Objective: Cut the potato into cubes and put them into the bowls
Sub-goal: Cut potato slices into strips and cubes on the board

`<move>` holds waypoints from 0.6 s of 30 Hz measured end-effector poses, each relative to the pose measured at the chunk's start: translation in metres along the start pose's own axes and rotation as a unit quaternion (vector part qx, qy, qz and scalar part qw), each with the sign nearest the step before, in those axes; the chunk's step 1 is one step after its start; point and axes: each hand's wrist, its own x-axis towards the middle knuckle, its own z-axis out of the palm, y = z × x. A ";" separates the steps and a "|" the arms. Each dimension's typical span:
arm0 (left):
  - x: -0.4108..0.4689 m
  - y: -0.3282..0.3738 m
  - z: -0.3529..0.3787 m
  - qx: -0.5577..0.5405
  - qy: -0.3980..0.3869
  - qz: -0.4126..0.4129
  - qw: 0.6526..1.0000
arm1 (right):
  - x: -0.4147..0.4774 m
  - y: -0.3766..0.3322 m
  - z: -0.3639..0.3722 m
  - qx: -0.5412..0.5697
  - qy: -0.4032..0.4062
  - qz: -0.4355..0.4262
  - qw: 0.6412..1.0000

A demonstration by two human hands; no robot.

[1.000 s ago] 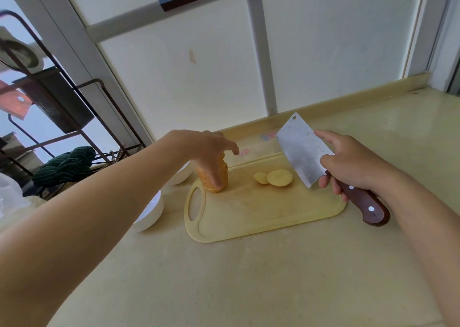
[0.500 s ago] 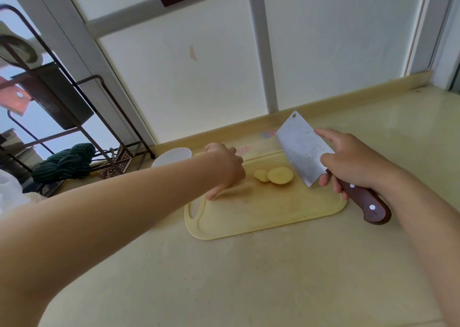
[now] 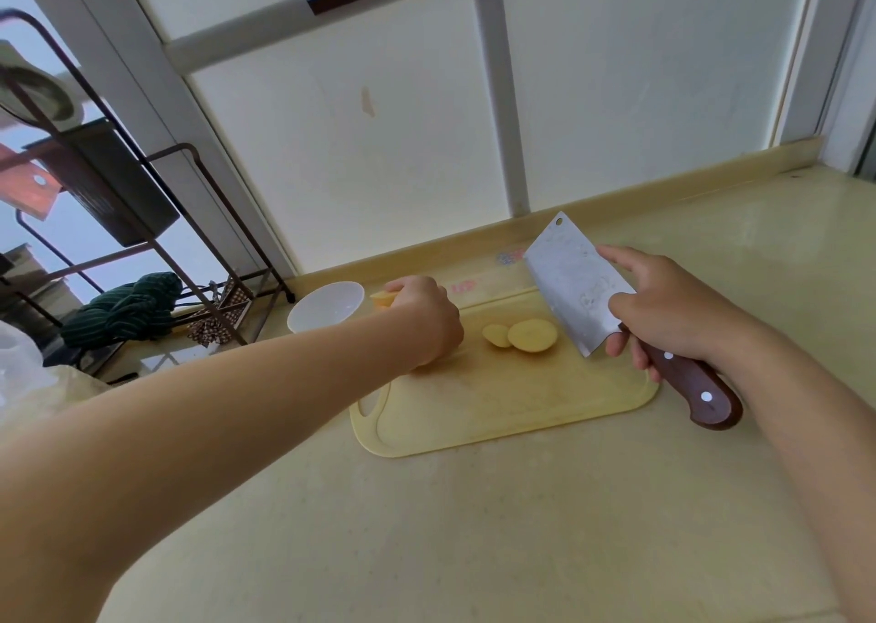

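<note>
A pale yellow cutting board (image 3: pixel 497 414) lies on the counter. Two potato slices (image 3: pixel 531 336) rest near its far edge. My left hand (image 3: pixel 426 319) grips the big potato piece (image 3: pixel 383 298) at the board's far left corner; only a yellow tip shows past my fingers. A white bowl (image 3: pixel 326 307) stands just left of that hand. My right hand (image 3: pixel 663 309) holds a cleaver (image 3: pixel 576 286) by its brown handle, with the blade raised above the board's right end and the forefinger along the blade's spine.
A dark metal rack (image 3: pixel 156 224) with a green cloth (image 3: pixel 128 307) stands at the far left. The counter's raised back edge (image 3: pixel 663 186) runs behind the board below the window panels. Bare counter (image 3: pixel 474 527) stretches in front of the board.
My left hand has carried the potato piece from the board's left end toward the far left corner, by the bowl, which now shows. The cleaver hand has barely moved.
</note>
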 end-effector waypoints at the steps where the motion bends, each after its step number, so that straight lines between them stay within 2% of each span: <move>1: 0.000 0.000 0.002 0.002 0.008 0.001 1.000 | 0.000 0.000 0.000 0.000 -0.001 -0.001 1.000; 14: 0.004 -0.008 0.010 0.024 0.057 0.032 0.998 | 0.002 0.002 0.001 0.007 -0.006 0.006 1.000; 16: 0.001 -0.014 0.011 0.005 0.084 0.035 0.996 | 0.002 0.002 0.001 0.007 -0.007 0.006 1.000; 18: -0.004 -0.024 0.013 -0.059 0.124 0.031 0.990 | 0.001 0.001 0.001 0.004 -0.008 0.005 1.000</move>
